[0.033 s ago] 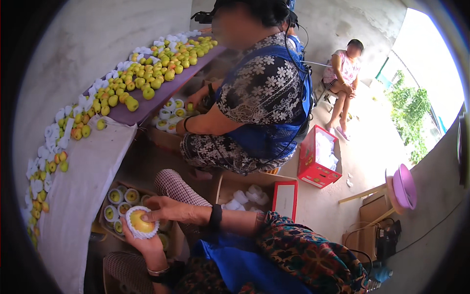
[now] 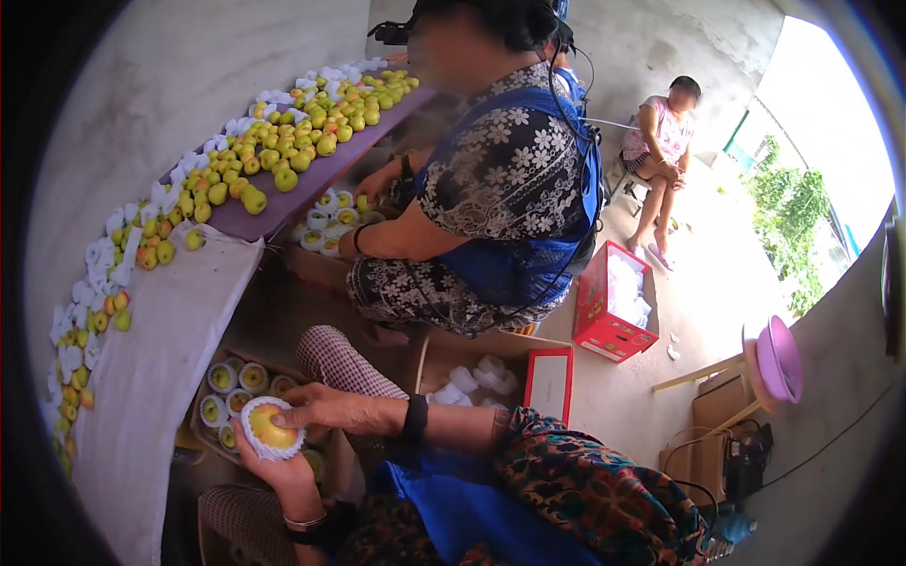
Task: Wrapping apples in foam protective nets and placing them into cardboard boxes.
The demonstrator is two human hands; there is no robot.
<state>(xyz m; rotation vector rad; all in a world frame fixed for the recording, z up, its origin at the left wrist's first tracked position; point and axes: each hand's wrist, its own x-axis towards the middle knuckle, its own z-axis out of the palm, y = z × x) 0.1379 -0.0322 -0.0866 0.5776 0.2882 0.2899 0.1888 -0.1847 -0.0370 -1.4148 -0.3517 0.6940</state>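
Observation:
A round yellow fruit (image 2: pixel 270 429) with an orange blush, like an apple or pear, sits in a white foam net sleeve (image 2: pixel 276 454). My left hand (image 2: pixel 291 474) cups it from below and the side, closed around the sleeve. From the right, my right hand (image 2: pixel 326 407) reaches over with its thumb on the fruit's upper face; its other fingers are partly hidden behind the fruit. Under my hands is an open cardboard box (image 2: pixel 215 442) of sleeved fruits (image 2: pixel 223 377), partly covered by my hands and arm.
At left, a long cloth-covered table (image 2: pixel 189 311) carries many loose fruits (image 2: pixel 274 156) and white foam sleeves (image 2: pixel 99 259). A co-worker (image 2: pixel 510 179) packs a box ahead. Foam sleeves lie in a carton (image 2: pixel 538 377) and a red box (image 2: pixel 604 325). Another person (image 2: pixel 665 141) sits by the doorway.

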